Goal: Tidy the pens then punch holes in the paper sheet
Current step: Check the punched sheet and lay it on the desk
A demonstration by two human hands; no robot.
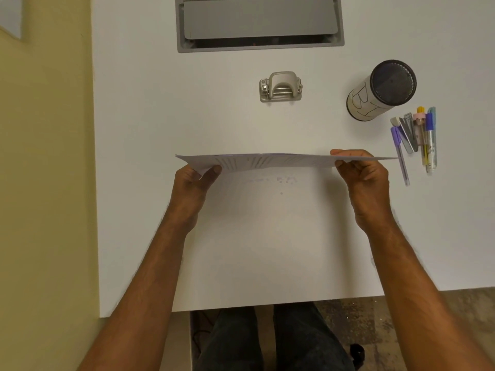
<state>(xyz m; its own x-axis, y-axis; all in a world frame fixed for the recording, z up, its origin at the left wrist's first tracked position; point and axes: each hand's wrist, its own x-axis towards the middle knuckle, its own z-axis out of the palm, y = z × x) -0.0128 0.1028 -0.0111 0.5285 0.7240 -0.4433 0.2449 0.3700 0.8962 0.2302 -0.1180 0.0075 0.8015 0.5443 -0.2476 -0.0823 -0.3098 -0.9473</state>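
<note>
A white paper sheet (278, 161) with faint printed lines is held up above the white table (150, 108), seen nearly edge-on. My left hand (194, 184) pinches its left end and my right hand (361, 170) pinches it near the right end. A silver hole punch (280, 87) stands on the table beyond the sheet. A cylindrical pen holder (381, 89) with a dark mesh inside stands at the right. Several pens and markers (417, 137) lie loose on the table just below the holder, to the right of my right hand.
A grey cable hatch (259, 22) is set into the table at the far edge. A yellow wall (45, 156) runs along the table's left side. My legs and the floor show below the near table edge.
</note>
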